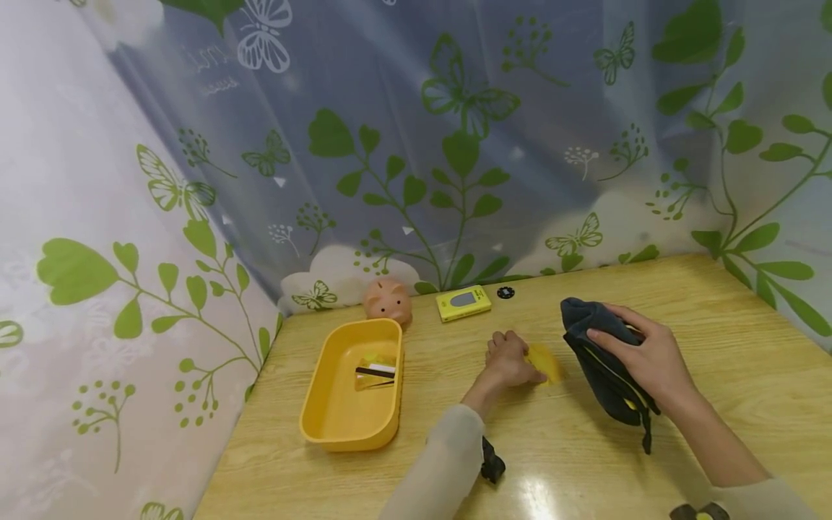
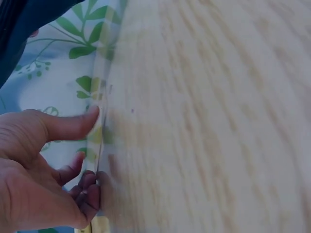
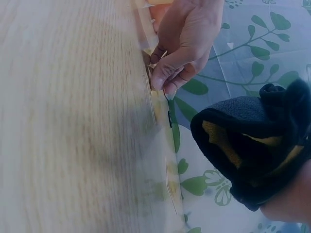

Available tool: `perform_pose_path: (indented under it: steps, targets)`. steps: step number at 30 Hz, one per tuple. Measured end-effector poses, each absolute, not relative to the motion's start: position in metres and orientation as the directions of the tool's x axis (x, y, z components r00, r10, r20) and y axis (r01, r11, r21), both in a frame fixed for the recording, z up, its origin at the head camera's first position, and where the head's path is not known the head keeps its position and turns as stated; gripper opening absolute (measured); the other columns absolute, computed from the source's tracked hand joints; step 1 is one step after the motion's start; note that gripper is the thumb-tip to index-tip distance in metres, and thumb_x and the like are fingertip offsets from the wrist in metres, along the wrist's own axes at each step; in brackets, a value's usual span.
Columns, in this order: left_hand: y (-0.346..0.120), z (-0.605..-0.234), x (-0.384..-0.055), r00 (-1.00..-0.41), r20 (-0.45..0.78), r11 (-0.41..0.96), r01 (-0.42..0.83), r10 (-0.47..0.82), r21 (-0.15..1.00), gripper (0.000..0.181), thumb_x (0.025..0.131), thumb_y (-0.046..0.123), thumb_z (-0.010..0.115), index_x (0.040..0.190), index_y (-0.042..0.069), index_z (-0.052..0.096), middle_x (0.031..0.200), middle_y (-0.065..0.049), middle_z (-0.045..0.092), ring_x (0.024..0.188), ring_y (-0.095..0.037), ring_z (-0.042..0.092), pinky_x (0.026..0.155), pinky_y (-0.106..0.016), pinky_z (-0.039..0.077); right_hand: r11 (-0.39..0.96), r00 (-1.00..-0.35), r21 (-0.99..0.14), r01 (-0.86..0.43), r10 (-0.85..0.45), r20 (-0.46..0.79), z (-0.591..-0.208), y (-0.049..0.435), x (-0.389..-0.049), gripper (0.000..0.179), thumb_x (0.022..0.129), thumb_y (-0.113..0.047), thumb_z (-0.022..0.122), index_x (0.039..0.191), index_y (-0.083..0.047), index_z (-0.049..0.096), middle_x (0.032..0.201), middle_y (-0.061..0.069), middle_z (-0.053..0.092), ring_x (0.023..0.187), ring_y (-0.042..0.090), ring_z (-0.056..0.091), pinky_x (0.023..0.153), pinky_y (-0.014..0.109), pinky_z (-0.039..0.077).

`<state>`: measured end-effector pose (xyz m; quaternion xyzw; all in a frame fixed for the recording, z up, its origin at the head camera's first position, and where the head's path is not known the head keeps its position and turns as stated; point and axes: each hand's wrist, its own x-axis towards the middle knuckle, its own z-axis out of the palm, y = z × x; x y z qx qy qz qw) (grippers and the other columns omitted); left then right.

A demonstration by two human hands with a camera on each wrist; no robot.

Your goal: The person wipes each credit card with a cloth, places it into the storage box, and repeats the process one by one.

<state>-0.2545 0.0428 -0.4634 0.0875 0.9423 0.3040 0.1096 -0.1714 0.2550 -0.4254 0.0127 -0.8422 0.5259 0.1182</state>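
My right hand holds up a dark blue cloth pouch with a cord hanging from its lower end. Seen in the right wrist view, the pouch has a gaping mouth and a yellow lining. A flat yellow see-through piece lies on the table, and the thumb side of my left hand touches its edge. In the left wrist view the left hand has its thumb extended apart from the bent fingers, with no object visible in its grasp.
To the left stands a yellow tray with a few small items inside. Behind it sits a pink piggy bank. A yellow box and a black round chip lie near the patterned curtain at the table's back edge.
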Motion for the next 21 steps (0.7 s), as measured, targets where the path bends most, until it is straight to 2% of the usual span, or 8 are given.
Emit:
perform_pose_path:
  steps: [3, 7, 10, 14, 18, 21]
  targets:
    - [0.044, -0.463, -0.252, -0.962, -0.139, 0.820, 0.119, 0.234, 0.560, 0.064, 0.073, 0.038, 0.096, 0.116, 0.015, 0.055, 0.109, -0.003, 0.042, 0.098, -0.019, 0.036, 0.087, -0.031, 0.036, 0.443, -0.972, -0.885, -0.143, 0.108, 0.211, -0.426, 0.255, -0.171, 0.070, 0.098, -0.040, 0.074, 0.154, -0.005, 0.050, 0.157, 0.029, 0.043, 0.140, 0.058, 0.038, 0.103, 0.074, 0.039]
    - [0.048, -0.460, -0.248, -0.963, -0.112, 0.897, 0.181, 0.245, 0.403, 0.082, 0.069, 0.052, 0.095, 0.130, 0.016, 0.053, 0.117, -0.006, 0.049, 0.104, -0.021, 0.041, 0.092, -0.034, 0.040, 0.439, -0.973, -0.888, -0.133, 0.113, 0.201, -0.426, 0.256, -0.171, 0.071, 0.098, -0.041, 0.074, 0.154, -0.005, 0.050, 0.157, 0.029, 0.042, 0.141, 0.058, 0.038, 0.103, 0.074, 0.039]
    - [0.053, -0.457, -0.245, -0.963, -0.114, 0.925, 0.197, 0.245, 0.326, 0.092, 0.070, 0.055, 0.094, 0.139, 0.014, 0.050, 0.123, -0.010, 0.053, 0.110, -0.025, 0.044, 0.097, -0.036, 0.041, 0.437, -0.974, -0.890, -0.129, 0.114, 0.197, -0.426, 0.256, -0.172, 0.071, 0.097, -0.042, 0.074, 0.154, -0.006, 0.050, 0.157, 0.029, 0.042, 0.141, 0.058, 0.038, 0.103, 0.074, 0.039]
    - [0.056, -0.456, -0.246, -0.967, -0.150, 0.927, 0.145, 0.208, 0.345, 0.095, 0.070, 0.050, 0.095, 0.143, 0.011, 0.047, 0.124, -0.013, 0.053, 0.112, -0.027, 0.044, 0.101, -0.037, 0.040, 0.440, -0.974, -0.888, -0.135, 0.108, 0.202, -0.425, 0.256, -0.171, 0.070, 0.098, -0.041, 0.073, 0.154, -0.005, 0.050, 0.157, 0.030, 0.042, 0.140, 0.058, 0.038, 0.103, 0.074, 0.039]
    - [0.055, -0.458, -0.249, -0.969, -0.187, 0.914, 0.076, 0.162, 0.398, 0.085, 0.071, 0.045, 0.096, 0.134, 0.010, 0.051, 0.112, -0.011, 0.053, 0.102, -0.025, 0.042, 0.096, -0.036, 0.038, 0.451, -0.973, -0.881, -0.139, 0.104, 0.207, -0.426, 0.256, -0.170, 0.070, 0.099, -0.040, 0.072, 0.154, -0.004, 0.049, 0.157, 0.031, 0.041, 0.138, 0.060, 0.039, 0.102, 0.075, 0.040]
    - [0.054, -0.459, -0.251, -0.970, -0.181, 0.911, 0.080, 0.165, 0.404, 0.077, 0.072, 0.045, 0.095, 0.126, 0.009, 0.054, 0.105, -0.008, 0.050, 0.096, -0.023, 0.039, 0.088, -0.034, 0.036, 0.455, -0.972, -0.879, -0.139, 0.107, 0.209, -0.426, 0.257, -0.169, 0.070, 0.099, -0.040, 0.072, 0.154, -0.004, 0.049, 0.156, 0.032, 0.042, 0.138, 0.060, 0.039, 0.101, 0.075, 0.040]
